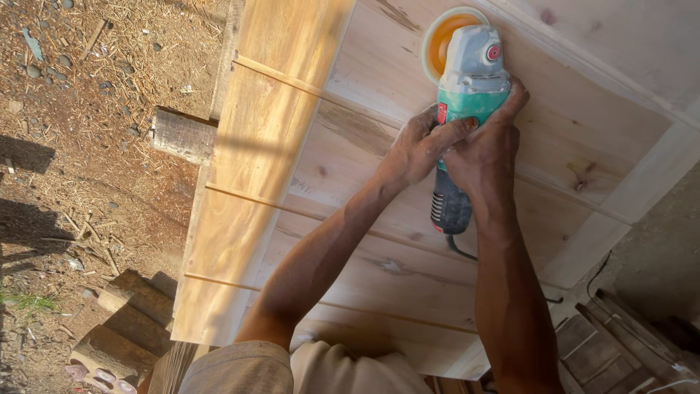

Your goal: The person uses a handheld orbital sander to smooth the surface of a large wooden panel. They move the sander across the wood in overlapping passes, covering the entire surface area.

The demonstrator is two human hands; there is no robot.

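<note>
A green and grey angle grinder [472,80] with an orange sanding disc [442,38] rests on a pale wooden panel [343,197] made of joined planks. My left hand [417,147] wraps the grinder's body from the left side. My right hand [487,146] grips the same body from the right, fingers reaching up along the green housing. The disc lies flat against the wood near the panel's far edge. The grinder's dark rear handle [450,208] and black cord [462,252] trail back between my forearms.
The panel's left part [255,168] lies in bright sun. Log supports [184,135] and cut log pieces [124,321] stand on dirt ground strewn with wood shavings [80,146] at left. Stacked wooden slats [612,343] lie at lower right. A raised frame board [583,62] crosses the panel's far side.
</note>
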